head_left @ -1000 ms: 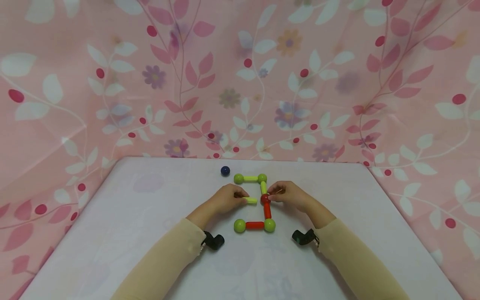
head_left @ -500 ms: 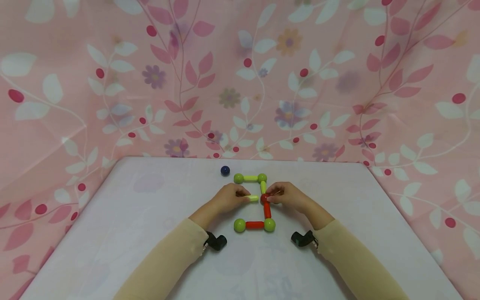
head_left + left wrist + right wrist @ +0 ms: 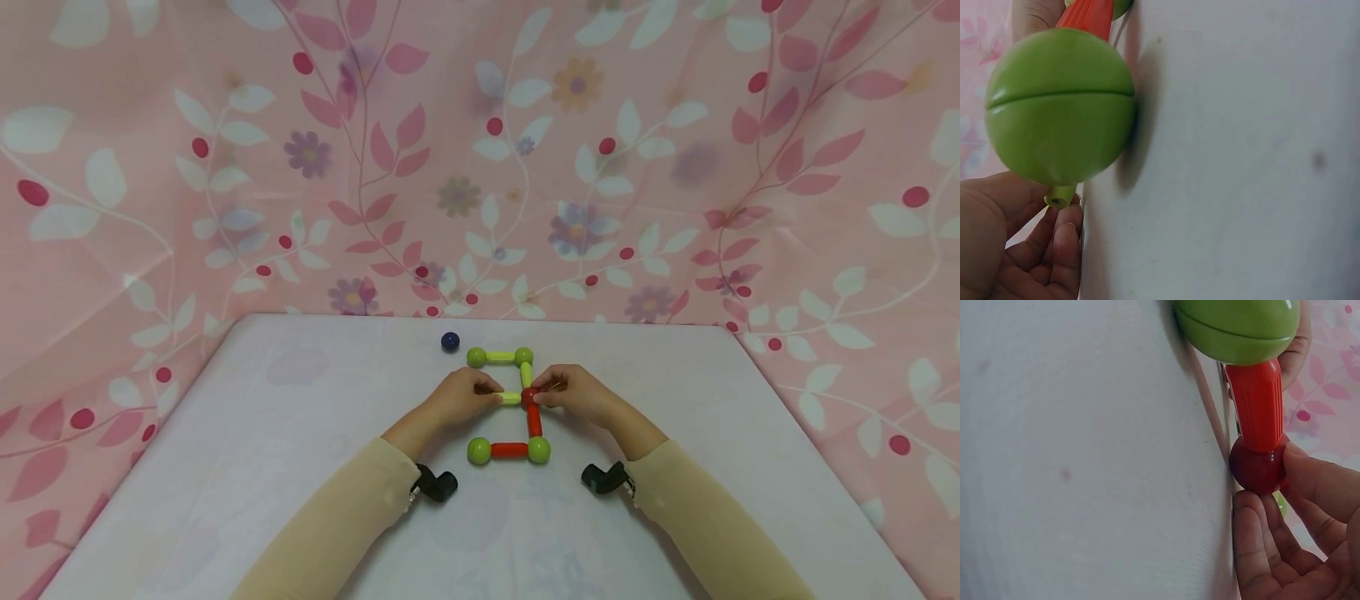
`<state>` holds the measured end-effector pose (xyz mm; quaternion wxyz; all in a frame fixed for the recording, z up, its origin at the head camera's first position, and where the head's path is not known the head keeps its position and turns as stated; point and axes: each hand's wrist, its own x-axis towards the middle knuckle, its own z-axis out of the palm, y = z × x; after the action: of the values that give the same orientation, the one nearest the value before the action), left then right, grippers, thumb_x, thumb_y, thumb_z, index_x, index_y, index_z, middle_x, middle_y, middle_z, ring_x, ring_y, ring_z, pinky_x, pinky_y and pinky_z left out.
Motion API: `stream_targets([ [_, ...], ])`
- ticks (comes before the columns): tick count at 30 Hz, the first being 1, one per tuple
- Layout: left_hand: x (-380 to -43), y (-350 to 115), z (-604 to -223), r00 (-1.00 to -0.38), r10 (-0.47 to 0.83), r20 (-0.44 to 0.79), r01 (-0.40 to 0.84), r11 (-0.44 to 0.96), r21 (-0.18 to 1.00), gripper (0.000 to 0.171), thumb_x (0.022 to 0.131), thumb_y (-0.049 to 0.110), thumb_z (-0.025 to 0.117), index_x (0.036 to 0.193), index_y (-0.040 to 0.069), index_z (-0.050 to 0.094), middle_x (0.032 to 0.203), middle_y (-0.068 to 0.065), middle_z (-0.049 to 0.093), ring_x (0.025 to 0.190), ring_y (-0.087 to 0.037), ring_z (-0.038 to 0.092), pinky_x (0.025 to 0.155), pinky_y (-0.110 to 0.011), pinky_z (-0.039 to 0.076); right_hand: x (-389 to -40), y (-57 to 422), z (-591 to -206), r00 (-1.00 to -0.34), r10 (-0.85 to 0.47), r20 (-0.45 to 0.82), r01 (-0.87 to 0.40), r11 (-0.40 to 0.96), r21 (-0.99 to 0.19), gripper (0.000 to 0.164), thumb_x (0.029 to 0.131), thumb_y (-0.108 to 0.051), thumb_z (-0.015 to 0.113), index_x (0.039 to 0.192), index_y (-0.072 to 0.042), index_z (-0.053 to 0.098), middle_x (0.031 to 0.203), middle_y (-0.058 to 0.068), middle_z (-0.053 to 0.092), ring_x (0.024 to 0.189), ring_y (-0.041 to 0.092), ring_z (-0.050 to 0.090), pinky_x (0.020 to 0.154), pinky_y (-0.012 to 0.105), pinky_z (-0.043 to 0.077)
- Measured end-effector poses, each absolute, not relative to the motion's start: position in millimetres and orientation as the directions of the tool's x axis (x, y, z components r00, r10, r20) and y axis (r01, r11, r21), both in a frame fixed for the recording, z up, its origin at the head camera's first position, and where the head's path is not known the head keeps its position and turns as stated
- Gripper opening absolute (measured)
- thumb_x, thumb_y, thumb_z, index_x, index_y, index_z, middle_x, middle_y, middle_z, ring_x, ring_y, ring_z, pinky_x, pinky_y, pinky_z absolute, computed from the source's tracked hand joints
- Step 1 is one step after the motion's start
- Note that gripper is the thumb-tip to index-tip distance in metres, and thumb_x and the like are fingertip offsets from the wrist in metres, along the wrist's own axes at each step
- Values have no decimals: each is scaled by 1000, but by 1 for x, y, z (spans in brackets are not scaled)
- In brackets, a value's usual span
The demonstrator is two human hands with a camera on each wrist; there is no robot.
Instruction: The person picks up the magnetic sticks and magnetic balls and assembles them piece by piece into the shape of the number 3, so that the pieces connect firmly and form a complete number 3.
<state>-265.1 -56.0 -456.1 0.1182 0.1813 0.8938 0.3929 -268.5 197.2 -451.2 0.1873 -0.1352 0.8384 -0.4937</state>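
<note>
In the head view my left hand (image 3: 456, 397) pinches a short yellow-green magnetic stick (image 3: 510, 399). The stick's right end meets a red ball (image 3: 530, 397), which my right hand (image 3: 579, 394) holds between thumb and fingers. From that ball a yellow-green stick (image 3: 527, 374) runs back to a green ball (image 3: 523, 357), and a red stick (image 3: 534, 421) runs forward to another green ball (image 3: 539, 450). The right wrist view shows thumb and fingertips on the red ball (image 3: 1259, 464). In the left wrist view a big green ball (image 3: 1060, 106) partly covers the pinched stick (image 3: 1059, 197).
A second red stick (image 3: 510, 451) ends in a green ball (image 3: 479, 451) at front left. At the back, a yellow-green stick (image 3: 500, 357) leads to a green ball (image 3: 477, 357). One dark blue ball (image 3: 450, 342) lies apart near the white table's (image 3: 300, 392) back edge.
My left hand has moved slightly right, bringing its yellow-green stick from a gap away up to the red ball. My right hand stays on the ball, almost unmoved.
</note>
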Motion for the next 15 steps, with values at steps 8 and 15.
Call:
stream_targets([
  [8,-266,-56,-459,-906,418,-67,230,619,751,15,96,25,70,107,16,76,96,6,68,90,-13,58,86,-33,50,-268,197,-450,-894,-409,-184,-36,474,-880,19,93,-13,72,109,-4,69,104,6,72,94,20,63,82,33,49],
  [15,-266,-56,-460,-907,415,-75,220,616,756,16,96,26,69,108,17,75,96,6,67,90,-13,57,85,-32,49,-270,198,-453,-896,-387,-215,5,476,-879,22,92,-16,74,110,-5,68,107,6,70,97,21,61,84,34,48],
])
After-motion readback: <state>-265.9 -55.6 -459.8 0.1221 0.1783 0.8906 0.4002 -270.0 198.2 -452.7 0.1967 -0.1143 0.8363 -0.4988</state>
